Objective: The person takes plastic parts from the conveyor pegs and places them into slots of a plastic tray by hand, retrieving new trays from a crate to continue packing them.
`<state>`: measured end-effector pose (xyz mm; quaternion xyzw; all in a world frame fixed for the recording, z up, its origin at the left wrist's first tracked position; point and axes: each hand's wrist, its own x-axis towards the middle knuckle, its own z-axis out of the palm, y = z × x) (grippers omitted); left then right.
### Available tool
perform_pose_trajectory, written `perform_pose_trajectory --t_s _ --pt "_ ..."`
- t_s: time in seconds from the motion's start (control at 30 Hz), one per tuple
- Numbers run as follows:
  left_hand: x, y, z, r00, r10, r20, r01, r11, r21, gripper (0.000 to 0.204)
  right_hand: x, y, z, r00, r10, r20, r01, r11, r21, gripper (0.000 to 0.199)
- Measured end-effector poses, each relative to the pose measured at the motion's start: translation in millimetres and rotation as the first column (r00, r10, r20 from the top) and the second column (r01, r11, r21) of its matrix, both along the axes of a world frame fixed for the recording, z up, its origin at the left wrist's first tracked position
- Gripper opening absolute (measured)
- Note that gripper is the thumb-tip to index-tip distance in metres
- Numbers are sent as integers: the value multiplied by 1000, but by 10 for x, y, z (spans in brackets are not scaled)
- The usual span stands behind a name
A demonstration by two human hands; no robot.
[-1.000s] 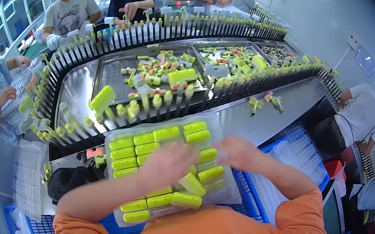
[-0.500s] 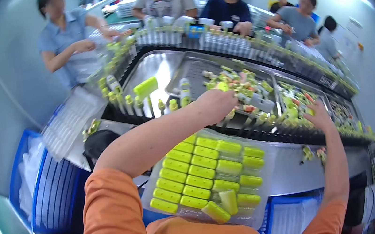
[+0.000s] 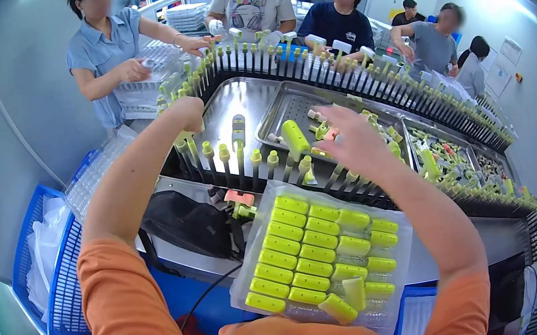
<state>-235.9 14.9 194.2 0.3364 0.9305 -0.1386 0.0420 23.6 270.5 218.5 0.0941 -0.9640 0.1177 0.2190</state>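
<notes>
My left hand [image 3: 188,115] is closed at the left bend of the row of posts. Its fingers curl downward, and what they hold, if anything, is hidden. My right hand [image 3: 348,135] reaches over the metal tray [image 3: 276,120] with fingers apart, close to a bright yellow-green oblong cover [image 3: 295,139] on a post. I see nothing held in it. A grey-and-green handheld device [image 3: 238,131] stands on another post. In front of me a clear blister tray [image 3: 247,285] carries rows of yellow-green covers [image 3: 286,253]; two lie loose and tilted on top.
Posts with green tips [image 3: 256,159] ring the metal trays. Small green and pink parts [image 3: 446,151] fill the trays at right. A black bag [image 3: 184,219] lies left of the blister tray, a blue crate [image 3: 59,276] farther left. Several co-workers stand across the line.
My left hand has moved left from over the parts tray to the posts. My right hand has come left from the right-hand tray to the middle. The view has shifted slightly.
</notes>
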Motion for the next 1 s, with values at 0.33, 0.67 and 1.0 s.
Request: perform_pose_trajectory --t_s 0.33,0.67,1.0 --pt "284 -612 -135 758 -35 -651 276 922 273 13 -1420 -738 -38 753 -53 656 -220 919 328 57" --pt "1657 -763 -822 896 -442 -47 338 610 716 40 -1808 -1526 -120 866 -22 499 -107 967 229 34" --pt "1723 -1408 -1235 934 -333 129 78 543 836 40 -2576 -1911 -81 654 200 730 -373 924 82 47"
